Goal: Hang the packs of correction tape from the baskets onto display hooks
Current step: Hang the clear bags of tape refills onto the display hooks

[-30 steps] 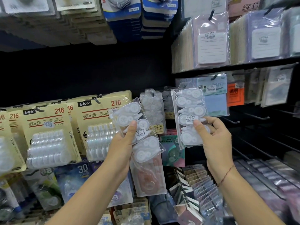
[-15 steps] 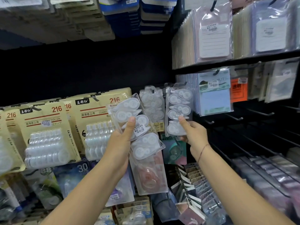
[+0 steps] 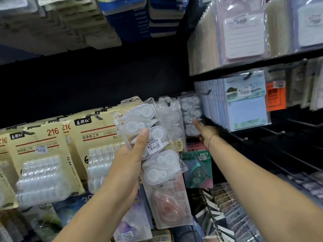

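Black back panel of the display wall [image 3: 87, 81] is filling the upper middle of my view, dark and bare-looking

Cream-yellow carded correction tape packs printed "216" [image 3: 43, 154] are hanging in overlapping rows along the left, beneath that panel

Stack of pale blue memo pads in clear sleeves [image 3: 248, 112] is hanging on the right-hand rack, just beside the spot I am working at

My left hand [image 3: 129, 165] is holding a clear plastic blister pack of white correction tapes [image 3: 157, 165], raised in front of the yellow cards and tilted, top leaning left. Thumb is lying across its front by the white price label [image 3: 154, 146], fingers are wrapping behind, so the grip is closing firmly on that pack

My right hand [image 3: 206, 132] is reaching far forward to a second clear pack of white correction tapes [image 3: 191, 116]. That pack is standing upright against the row of matching clear packs already hung [image 3: 170, 119], touching them. One digit is pressing on its front near the label; the rest are hidden behind it, so I cannot tell whether I am pinching or only pushing, nor whether its hole is sitting over a hook

Thin red thread bracelet [image 3: 209, 142] is circling my right wrist
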{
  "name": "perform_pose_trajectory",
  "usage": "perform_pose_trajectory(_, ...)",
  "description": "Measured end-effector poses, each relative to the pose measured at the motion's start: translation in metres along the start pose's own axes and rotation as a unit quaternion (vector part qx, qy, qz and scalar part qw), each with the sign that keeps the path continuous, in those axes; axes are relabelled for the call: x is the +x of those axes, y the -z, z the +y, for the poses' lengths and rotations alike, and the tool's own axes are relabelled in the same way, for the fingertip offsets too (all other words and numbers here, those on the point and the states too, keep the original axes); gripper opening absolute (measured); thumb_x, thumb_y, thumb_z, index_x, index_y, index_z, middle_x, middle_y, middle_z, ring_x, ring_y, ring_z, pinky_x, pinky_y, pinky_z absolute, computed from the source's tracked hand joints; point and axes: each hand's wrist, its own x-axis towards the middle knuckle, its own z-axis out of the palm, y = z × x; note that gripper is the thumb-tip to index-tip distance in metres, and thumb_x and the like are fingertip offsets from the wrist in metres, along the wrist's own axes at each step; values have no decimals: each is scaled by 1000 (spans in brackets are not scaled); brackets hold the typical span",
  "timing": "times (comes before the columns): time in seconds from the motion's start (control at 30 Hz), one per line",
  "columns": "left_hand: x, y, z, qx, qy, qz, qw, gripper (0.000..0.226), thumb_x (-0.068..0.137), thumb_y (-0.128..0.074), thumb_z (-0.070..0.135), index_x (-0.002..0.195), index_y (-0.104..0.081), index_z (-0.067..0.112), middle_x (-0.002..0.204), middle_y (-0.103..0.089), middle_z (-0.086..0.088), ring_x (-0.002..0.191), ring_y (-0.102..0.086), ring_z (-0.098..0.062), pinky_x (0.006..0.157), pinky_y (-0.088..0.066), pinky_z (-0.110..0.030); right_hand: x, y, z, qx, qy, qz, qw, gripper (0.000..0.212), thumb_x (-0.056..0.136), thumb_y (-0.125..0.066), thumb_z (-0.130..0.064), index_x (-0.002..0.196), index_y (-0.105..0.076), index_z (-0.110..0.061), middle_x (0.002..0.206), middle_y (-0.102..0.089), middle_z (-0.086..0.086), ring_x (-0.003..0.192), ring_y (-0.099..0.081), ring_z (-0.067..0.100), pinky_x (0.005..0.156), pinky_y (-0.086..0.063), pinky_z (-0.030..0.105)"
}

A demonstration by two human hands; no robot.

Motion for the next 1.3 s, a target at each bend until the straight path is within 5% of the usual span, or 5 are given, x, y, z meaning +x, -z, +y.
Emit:
perform_pose_trajectory(0.17, 6, 3, 1, 16, 2, 17, 1000, 45, 69, -65, 56, 99, -72, 23, 102, -77, 0, 102, -71, -23, 101, -49, -50, 36, -7, 9, -25, -10, 2, 1000, 123, 24, -69, -87, 116, -67, -6, 107, -70, 9, 85, -69, 24, 75, -57, 33)
perform_pose_trajectory(0.47, -8, -1, -2, 32, -7, 9, 999, 51, 74, -66, 53, 116, -66, 24, 107, -76, 4, 105, -71, -19, 96, -53, -42, -90, 30, 10, -155, 124, -7, 980, 45, 93, -60, -16, 134, -50, -1, 138, -48, 16, 119, -53, 27, 100, -39, 26)
perform_pose_trajectory(0.73, -23, -42, 0, 41, -26, -38, 998, 44, 72, -68, 50, 102, -71, 18, 92, -78, 1, 86, -75, -16, 72, -60, -30, -250, 68, -13, 14, 212, -240, 947, 37, 89, -57, -48, 109, -66, -19, 106, -72, 4, 97, -70, 17, 82, -56, 31)
perform_pose_trajectory(0.9, -24, -53, 11, 123, -107, -57, 985, 35, 81, -63, 48, 104, -68, 22, 98, -76, 5, 92, -72, -9, 79, -60, -27, -254, 81, -25, 44, 269, -177, 946, 20, 81, -64, -34, 85, -69, -15, 80, -72, 8, 72, -70, 20, 62, -56, 28)
perform_pose_trajectory(1.3, 51, 27, 50, 710, -202, 134, 661, 79, 93, -17, 66, 151, -36, 17, 159, -34, -4, 151, -18, -22, 122, -2, -47, -213, 106, -26, 32, 243, -55, 968, 19, 91, -64, -27, 84, -67, -9, 77, -67, 10, 65, -58, 17, 43, -45, 22)
